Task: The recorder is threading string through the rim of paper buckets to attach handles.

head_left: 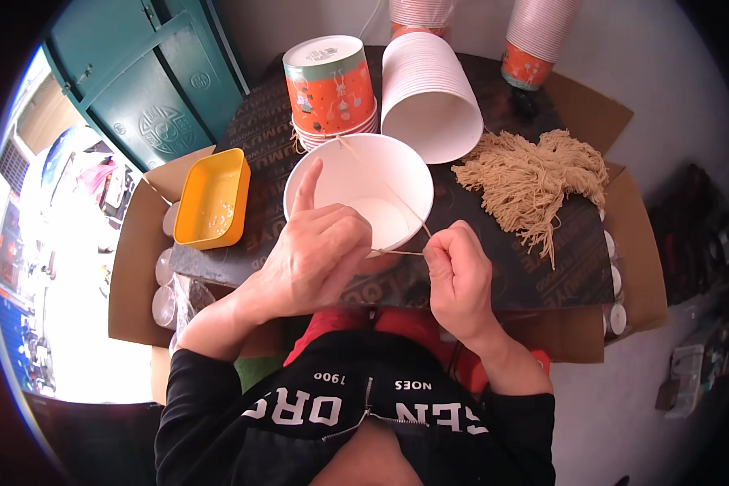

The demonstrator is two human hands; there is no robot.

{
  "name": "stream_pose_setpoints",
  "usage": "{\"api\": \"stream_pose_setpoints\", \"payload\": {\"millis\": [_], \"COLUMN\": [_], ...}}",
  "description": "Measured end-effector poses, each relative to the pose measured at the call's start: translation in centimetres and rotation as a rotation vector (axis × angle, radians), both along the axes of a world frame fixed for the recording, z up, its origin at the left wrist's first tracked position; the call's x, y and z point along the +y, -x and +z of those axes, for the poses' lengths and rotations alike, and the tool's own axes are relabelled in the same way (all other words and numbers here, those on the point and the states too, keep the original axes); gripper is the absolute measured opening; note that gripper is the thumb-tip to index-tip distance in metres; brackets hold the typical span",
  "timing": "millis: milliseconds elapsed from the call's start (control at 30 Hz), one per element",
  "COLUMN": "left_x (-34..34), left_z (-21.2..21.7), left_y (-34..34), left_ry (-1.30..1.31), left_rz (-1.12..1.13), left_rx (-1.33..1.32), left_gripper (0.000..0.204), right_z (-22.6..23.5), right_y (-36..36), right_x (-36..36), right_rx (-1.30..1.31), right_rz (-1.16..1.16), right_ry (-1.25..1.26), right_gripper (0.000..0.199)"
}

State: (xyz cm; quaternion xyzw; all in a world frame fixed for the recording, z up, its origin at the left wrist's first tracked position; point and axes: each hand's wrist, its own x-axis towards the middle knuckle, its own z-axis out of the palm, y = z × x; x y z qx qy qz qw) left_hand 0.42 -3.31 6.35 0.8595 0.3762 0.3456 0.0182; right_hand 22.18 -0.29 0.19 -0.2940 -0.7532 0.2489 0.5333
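Note:
A white-lined paper bucket (405, 162) tilts its mouth toward me on the dark board. My left hand (324, 251) is at its near rim, index finger stretched up and the other fingers curled; the bucket wall and fingertips there are partly hidden. My right hand (460, 275), just right of the rim, is closed in a pinch on a thin tan cord (409, 212). One length of cord runs across the mouth from the far rim; another goes from the right hand to the near rim beside my left fingers. A heap of tan cords (535, 182) lies farther right.
Behind the bucket stand an upside-down orange-and-green bucket stack (330, 89) and a white nested stack (429, 105) lying on its side. More stacks rise at the back. A yellow tray (215, 198) sits left on the board (543, 275), with open cardboard boxes (130, 267) around it.

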Motion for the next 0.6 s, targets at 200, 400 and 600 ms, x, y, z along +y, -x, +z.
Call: {"api": "stream_pose_setpoints", "payload": {"millis": [200,400,600], "left_x": [0.0,-0.3,0.6], "left_z": [-0.5,-0.7,-1.2], "left_y": [0.5,1.0,2.0], "left_ry": [0.073,0.102,0.125], "left_rz": [-0.013,0.113,0.794], "left_rx": [-0.054,-0.09,-0.305], "left_gripper": [0.018,0.014,0.047], "right_z": [-0.6,-0.7,-0.7], "right_y": [-0.5,-0.3,0.2], "right_x": [0.2,0.3,0.0], "right_rx": [-0.06,-0.046,-0.098], "right_rz": [-0.039,0.004,0.094], "right_ry": [-0.096,-0.108,-0.248], "right_gripper": [0.009,0.009,0.012]}}
